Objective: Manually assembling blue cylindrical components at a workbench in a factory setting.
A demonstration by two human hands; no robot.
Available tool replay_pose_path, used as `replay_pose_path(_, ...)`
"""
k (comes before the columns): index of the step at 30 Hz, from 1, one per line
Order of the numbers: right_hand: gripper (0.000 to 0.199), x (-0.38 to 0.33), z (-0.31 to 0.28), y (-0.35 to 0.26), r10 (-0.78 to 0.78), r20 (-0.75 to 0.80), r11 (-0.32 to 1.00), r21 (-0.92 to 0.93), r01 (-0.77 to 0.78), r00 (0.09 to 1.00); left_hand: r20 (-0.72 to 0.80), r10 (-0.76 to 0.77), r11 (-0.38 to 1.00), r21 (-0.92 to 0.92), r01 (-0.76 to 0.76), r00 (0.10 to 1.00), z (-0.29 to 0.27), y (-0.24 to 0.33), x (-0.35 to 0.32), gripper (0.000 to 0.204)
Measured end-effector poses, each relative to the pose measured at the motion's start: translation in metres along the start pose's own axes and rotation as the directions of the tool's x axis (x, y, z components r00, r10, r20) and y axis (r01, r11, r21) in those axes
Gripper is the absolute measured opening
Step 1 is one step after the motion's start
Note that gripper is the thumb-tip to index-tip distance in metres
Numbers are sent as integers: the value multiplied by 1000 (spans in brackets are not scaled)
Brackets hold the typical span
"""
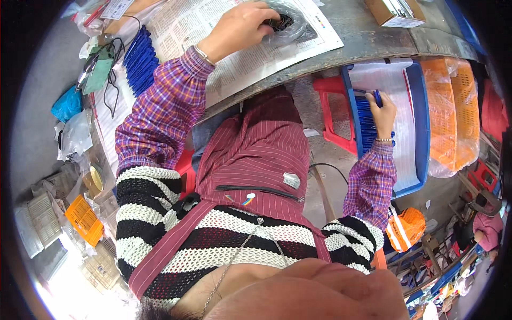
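Observation:
At the top of the table, my left hand (pixel 242 31) reaches to a clear plastic bag (pixel 292 32) with small dark parts (pixel 281 22) in it. Its fingers are curled at these parts, and what they pinch is hidden. Over to the right, my right hand (pixel 383 113) is closed on a slender blue piece (pixel 377 98). It is above a blue tray (pixel 422 128), where several like blue pieces (pixel 366 125) lie in a row along the left side. Another bunch of blue pieces (pixel 141 58) lies on the table, left of my left forearm.
Newspaper (pixel 234 69) covers part of the table under the bag. A cardboard box (pixel 396 12) stands at the far right. A red stool (pixel 333 114) is beside the blue tray, with orange crates (pixel 448 112) to its right. A cable (pixel 113 85) trails at the left.

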State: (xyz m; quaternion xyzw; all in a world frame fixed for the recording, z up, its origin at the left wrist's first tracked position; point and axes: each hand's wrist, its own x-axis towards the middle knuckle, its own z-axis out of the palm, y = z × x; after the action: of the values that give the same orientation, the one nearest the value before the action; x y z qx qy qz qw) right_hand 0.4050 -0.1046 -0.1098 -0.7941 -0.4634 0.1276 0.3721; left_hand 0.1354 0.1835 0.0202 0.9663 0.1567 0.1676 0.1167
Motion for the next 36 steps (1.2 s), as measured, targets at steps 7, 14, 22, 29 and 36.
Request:
replay_pose_path(7, 29, 8, 4, 25, -148, 220, 883, -410, 229, 964, 19, -7, 1000, -19, 7, 1000, 8, 1, 4, 16)
replay_pose_path(14, 30, 5, -3, 10, -111, 339, 888, -388, 246, 934, -28, -3, 996, -87, 1, 1000, 10, -6, 3, 12)
replay_pose_path(22, 27, -4, 0, 19, -182, 177, 955, -202, 216, 967, -90, -73, 965, -259, 48, 993, 5, -5, 6, 13)
replay_pose_path(29, 13, -16, -15, -28, 34, 19, 980, 194, -37, 999, -48, -185, 894, -424, 148, 981, -3, 1, 6, 12)
replay_pose_path(36, 13, -50, -13, -97, 106, 122, 885, 442, -150, 987, 157, -359, 525, -781, 338, 920, -6, 10, -3, 12)
